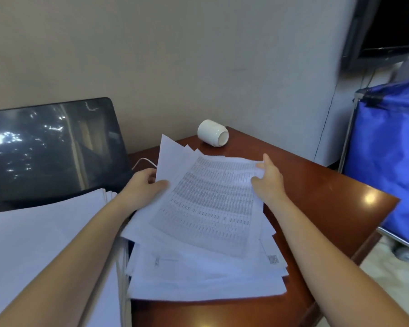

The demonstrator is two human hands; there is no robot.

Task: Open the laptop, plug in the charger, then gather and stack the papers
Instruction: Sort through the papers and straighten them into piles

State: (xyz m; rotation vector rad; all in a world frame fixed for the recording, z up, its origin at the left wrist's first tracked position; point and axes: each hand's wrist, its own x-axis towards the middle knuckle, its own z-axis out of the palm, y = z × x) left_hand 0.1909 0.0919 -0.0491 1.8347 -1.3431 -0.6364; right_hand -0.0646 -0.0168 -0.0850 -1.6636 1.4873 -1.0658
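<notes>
Reddish wood of the bench [316,185] runs up to a plain beige wall [198,55]. At ten o'clock the laptop [50,147] stands open with its screen dark. A white cable [143,160] shows just beside its right edge, though I cannot tell whether it is plugged in. The step in hand looks to me like the gathering.

Loose papers [206,208] lie fanned at the centre of the bench, a printed table sheet on top. The left grip [144,182] pinches their nine o'clock edge, thumb on top. The right grip [267,178] curls round the far corner at two o'clock. A tall stack [45,232] sits at eight o'clock, under the left forearm.

Next, I'd judge, the fanned edges need squaring from both sides. The sheaf can then be lifted as one and laid on that stack. A white cup [213,136] lies on its side at twelve o'clock, apart from the papers.
</notes>
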